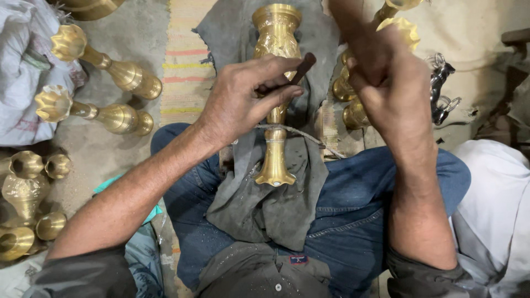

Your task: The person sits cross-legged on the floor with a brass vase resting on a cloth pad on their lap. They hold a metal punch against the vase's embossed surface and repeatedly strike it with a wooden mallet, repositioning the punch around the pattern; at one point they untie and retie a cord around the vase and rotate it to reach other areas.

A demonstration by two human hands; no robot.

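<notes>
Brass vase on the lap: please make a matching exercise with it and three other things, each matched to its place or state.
Things:
1. brass vase
2. left hand
3. grey cloth
4. two brass vases

Places or states:
A. lying on the floor at the left, side by side
B. spread over the lap, under the work
C. lying lengthwise on the lap, a cord around its narrow neck
D. holding a dark tool against the brass

Pairs: 1-C, 2-D, 3-B, 4-A

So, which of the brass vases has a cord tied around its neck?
The brass vase lying on the grey cloth over the lap, under the left hand; the others lie untied on the floor.
</notes>
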